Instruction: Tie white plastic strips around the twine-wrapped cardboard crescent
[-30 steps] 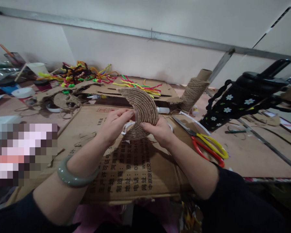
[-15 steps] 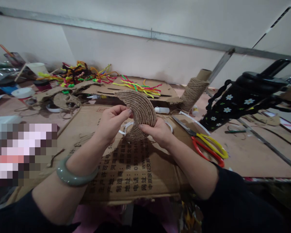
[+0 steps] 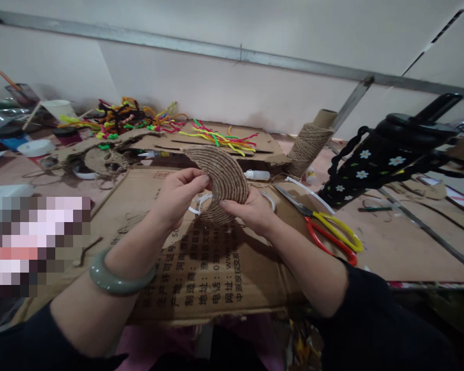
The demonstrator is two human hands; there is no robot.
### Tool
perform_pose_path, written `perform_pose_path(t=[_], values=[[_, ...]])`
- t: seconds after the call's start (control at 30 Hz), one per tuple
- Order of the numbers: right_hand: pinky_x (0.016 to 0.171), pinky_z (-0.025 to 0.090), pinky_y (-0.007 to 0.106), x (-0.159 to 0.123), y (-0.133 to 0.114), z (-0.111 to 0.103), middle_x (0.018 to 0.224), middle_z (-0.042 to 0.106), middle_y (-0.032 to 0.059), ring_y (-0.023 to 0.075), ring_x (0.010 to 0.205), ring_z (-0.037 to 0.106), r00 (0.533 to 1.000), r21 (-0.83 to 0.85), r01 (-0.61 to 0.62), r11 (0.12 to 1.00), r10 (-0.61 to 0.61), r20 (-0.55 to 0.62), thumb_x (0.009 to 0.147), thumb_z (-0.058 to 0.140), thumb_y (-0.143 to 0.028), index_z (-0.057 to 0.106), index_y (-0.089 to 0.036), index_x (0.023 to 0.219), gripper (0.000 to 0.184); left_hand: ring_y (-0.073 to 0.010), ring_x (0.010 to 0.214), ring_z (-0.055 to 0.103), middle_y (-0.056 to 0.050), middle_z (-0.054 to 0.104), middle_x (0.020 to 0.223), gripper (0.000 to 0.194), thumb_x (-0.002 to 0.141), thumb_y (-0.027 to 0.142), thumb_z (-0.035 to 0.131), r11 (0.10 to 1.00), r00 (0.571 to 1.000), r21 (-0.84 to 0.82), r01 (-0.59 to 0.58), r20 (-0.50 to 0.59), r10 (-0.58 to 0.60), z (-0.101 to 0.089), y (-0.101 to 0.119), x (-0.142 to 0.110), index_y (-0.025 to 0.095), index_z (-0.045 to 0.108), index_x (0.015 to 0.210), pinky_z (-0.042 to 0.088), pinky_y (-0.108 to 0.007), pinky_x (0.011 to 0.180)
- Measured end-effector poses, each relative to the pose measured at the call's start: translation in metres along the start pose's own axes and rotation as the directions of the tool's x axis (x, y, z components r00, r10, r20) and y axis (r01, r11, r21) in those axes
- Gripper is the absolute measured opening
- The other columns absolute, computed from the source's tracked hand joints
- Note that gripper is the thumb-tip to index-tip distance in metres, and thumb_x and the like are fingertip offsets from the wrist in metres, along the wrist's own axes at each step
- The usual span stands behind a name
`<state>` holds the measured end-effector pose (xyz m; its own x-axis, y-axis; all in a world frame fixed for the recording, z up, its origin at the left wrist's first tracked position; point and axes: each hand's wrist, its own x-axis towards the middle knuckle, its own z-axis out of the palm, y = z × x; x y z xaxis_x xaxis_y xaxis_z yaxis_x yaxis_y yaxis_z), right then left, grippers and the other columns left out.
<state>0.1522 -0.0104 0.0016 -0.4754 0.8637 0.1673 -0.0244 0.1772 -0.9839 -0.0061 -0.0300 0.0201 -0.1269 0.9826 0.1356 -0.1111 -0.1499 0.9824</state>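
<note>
A crescent-shaped piece covered in curved rows of brown twine [image 3: 230,175] is held up above the cardboard. My right hand [image 3: 251,208] grips its lower right part, thumb on the front face and fingers behind. My left hand [image 3: 183,193] is closed, thumb and fingertip pinched at the inner curved edge of the piece. Whether a loose end of twine lies in that pinch is too small to tell. Under the hands lies a flat printed cardboard sheet [image 3: 201,278]. Partly hidden behind the piece, a white ring-like strip [image 3: 195,208] rests on the cardboard.
Scissors with red and yellow handles [image 3: 332,232] lie at the right. Behind them stand a twine spool [image 3: 309,141] and a black flowered tumbler [image 3: 379,159]. Colourful pipe cleaners [image 3: 220,136] and a small white bottle [image 3: 257,175] lie further back. Paint pots [image 3: 36,149] are at the left.
Almost nothing differs. The twine piece has shifted and tilted very slightly, with both hands keeping their hold in the same places.
</note>
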Motion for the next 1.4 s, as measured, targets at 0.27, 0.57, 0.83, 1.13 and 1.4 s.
perform_pose_path(t=[0.27,0.57,0.83,1.13,1.4], values=[[0.056,0.044,0.024,-0.001,-0.002,0.001,0.071,0.057,-0.0029,0.0092,0.061,0.049,1.0,0.07,-0.015,0.997,0.014,0.021,0.062,0.068,-0.027,0.059,-0.018,0.079,0.021,-0.0127,0.066,0.058,-0.002,0.064,0.074,0.017,0.058,0.023,0.073,0.966,0.983,-0.181,0.184,0.044,-0.179,-0.004,-0.001,0.004,0.017,0.062,0.07,0.049,-0.025,0.064],[0.057,0.045,0.024,-0.001,-0.001,0.002,0.071,0.059,-0.0026,0.0091,0.062,0.05,0.999,0.126,-0.033,0.991,0.03,0.024,0.062,0.069,-0.025,0.059,-0.017,0.078,0.021,-0.0106,0.064,0.057,0.001,0.062,0.071,0.016,0.059,0.02,0.072,0.952,0.976,-0.217,0.217,0.065,-0.208,-0.005,-0.001,0.004,0.017,0.06,0.069,0.049,-0.025,0.065],[0.061,0.046,0.026,0.0,-0.002,0.001,0.075,0.06,-0.0012,0.0102,0.065,0.052,0.998,0.141,-0.041,0.989,0.035,0.046,0.061,0.07,-0.025,0.061,-0.017,0.079,0.022,-0.0119,0.064,0.058,-0.001,0.064,0.073,0.013,0.059,0.021,0.07,0.935,0.971,-0.262,0.24,0.079,-0.227,-0.006,0.0,0.003,0.018,0.061,0.068,0.051,-0.025,0.063],[0.067,0.05,0.031,-0.001,0.003,0.0,0.079,0.064,0.0003,0.0128,0.069,0.057,0.998,0.2,-0.06,0.978,0.054,0.036,0.062,0.072,-0.026,0.063,-0.018,0.082,0.024,-0.0131,0.061,0.058,-0.001,0.063,0.064,0.008,0.064,0.025,0.064,0.922,0.975,-0.319,0.22,0.067,-0.21,-0.009,0.003,0.004,0.018,0.061,0.061,0.049,-0.027,0.062],[0.08,0.051,0.032,0.005,0.008,-0.005,0.087,0.069,0.0018,0.0142,0.078,0.062,0.99,0.368,0.024,0.929,0.028,-0.137,0.064,0.077,-0.036,0.067,-0.018,0.084,0.029,-0.012,0.061,0.058,-0.002,0.065,0.064,0.027,0.061,0.04,0.074,0.979,0.993,-0.171,0.112,-0.008,-0.115,-0.002,0.001,0.002,0.016,0.064,0.06,0.047,-0.022,0.059]])
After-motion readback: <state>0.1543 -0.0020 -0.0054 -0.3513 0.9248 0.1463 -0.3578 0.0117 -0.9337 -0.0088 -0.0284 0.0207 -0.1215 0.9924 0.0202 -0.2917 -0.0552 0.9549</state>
